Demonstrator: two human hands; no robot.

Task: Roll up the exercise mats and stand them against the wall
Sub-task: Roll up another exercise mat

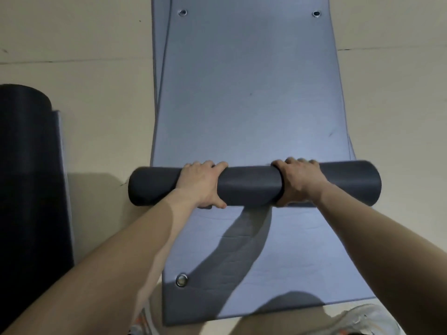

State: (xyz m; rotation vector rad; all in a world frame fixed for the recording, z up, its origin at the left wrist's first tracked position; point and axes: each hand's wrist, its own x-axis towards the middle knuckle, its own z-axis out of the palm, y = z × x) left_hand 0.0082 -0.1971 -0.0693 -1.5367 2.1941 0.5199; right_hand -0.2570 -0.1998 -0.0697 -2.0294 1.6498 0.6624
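While the dark mat roll (251,184) lies crosswise on the flat blue mats (254,93) stacked on the floor (96,93), left grip (200,183) and right grip (300,182) both curl around it, fingers over the far side. A second dark roll (29,165) sits at the left.

A pale cream floor (96,76) is filling the view, smooth and matte. A thin dark seam (60,61) is running across it on the left, and a second seam (387,48) is crossing slightly higher on the right. Soft light, probably from overhead, is casting a grey shadow (96,187) on it.
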